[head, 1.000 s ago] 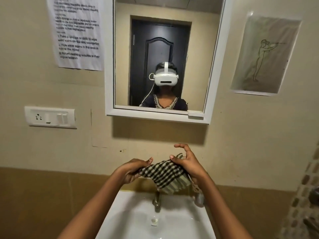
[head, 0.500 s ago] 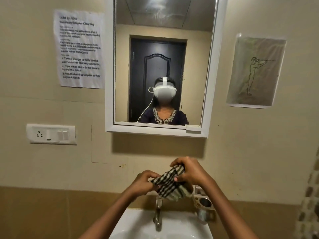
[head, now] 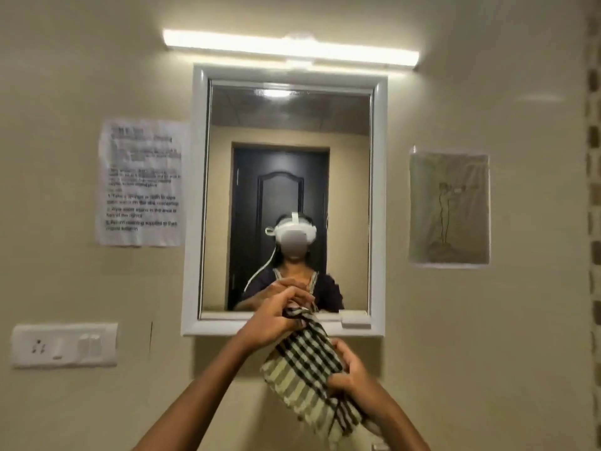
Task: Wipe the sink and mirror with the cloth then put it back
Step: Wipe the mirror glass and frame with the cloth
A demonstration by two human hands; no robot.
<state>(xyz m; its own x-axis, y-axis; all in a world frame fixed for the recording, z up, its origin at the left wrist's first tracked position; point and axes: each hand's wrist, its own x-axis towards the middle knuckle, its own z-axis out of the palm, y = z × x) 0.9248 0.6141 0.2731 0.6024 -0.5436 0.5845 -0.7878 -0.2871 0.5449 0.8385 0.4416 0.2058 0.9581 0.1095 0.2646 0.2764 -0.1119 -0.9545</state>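
Observation:
A black-and-cream checked cloth (head: 305, 369) hangs between both my hands in front of the wall, just under the mirror (head: 286, 125). My left hand (head: 276, 317) grips the cloth's top end at the mirror's white lower frame (head: 227, 328). My right hand (head: 349, 371) holds the cloth's right edge lower down. The mirror reflects a person with a white headset and a dark door. The sink is out of view below.
A lit tube light (head: 289, 48) runs above the mirror. A printed notice (head: 141, 183) hangs left of it and a drawing (head: 448, 206) right. A white switch and socket plate (head: 65, 345) sits low on the left wall. Mosaic tiles (head: 594, 222) line the right edge.
The view has tilted up, so the sink and tap have dropped out of sight. Both hands have raised the cloth from over the tap to the mirror's bottom edge, and it now hangs stretched out.

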